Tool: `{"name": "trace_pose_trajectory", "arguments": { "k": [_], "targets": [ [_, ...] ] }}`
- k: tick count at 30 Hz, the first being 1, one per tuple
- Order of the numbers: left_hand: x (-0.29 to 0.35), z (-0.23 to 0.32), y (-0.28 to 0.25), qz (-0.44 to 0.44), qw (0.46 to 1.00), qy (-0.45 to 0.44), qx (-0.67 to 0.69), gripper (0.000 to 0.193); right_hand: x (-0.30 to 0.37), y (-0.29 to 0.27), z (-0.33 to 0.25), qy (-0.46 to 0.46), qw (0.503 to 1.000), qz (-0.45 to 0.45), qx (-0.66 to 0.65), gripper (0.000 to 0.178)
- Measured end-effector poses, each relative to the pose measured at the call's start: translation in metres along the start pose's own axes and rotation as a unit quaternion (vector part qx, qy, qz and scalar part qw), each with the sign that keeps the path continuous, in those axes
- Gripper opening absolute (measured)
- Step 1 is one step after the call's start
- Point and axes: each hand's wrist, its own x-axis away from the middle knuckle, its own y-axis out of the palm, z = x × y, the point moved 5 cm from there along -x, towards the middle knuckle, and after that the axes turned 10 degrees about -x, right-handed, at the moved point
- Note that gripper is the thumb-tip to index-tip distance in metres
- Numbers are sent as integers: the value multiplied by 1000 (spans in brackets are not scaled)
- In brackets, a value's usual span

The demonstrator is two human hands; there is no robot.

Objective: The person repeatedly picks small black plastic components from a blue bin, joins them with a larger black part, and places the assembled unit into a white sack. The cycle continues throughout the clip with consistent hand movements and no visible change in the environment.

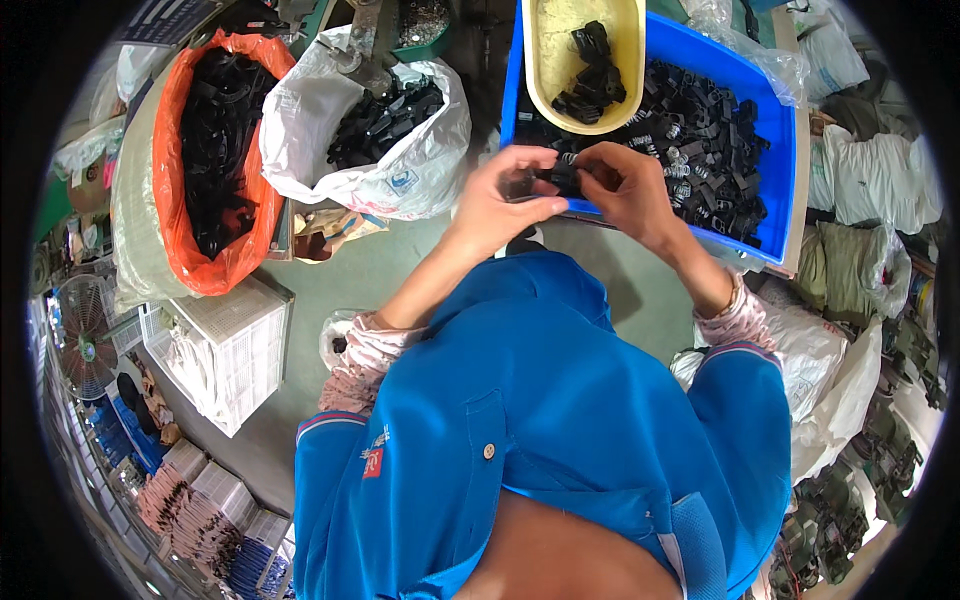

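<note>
Over the near edge of a blue bin [655,20], my two hands meet around a small black plastic part [563,178]. My left hand [505,200] grips it from the left between thumb and fingers. From the other side my right hand [628,192] pinches it, fingers curled and partly hiding it. Inside the bin lie many loose black plastic parts [735,150] and silvery coil springs [678,171]. A pale yellow tub [535,60] sits over the bin's left part, with several black pieces [593,75] in it.
Left of the bin stands a white woven sack [290,130] of black parts. Farther left is a sack with an orange liner [180,235], also holding black parts. A white plastic crate [245,345] is below it. White bags [865,180] line the right side.
</note>
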Motion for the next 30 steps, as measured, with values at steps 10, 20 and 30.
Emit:
{"name": "trace_pose_trajectory", "arguments": {
  "k": [10, 20, 30],
  "targets": [
    [3, -10, -21, 96, 924, -135, 345, 28, 4, -2, -14, -13, 944, 24, -330, 11],
    [11, -14, -20, 99, 897, -148, 404, 23, 7, 17, -63, -211, 976, 55, 16, 16],
    [0, -10, -18, 74, 876, -156, 449, 28, 6, 33, -75, -314, 936, 89, 130, 18]
  ]
}}
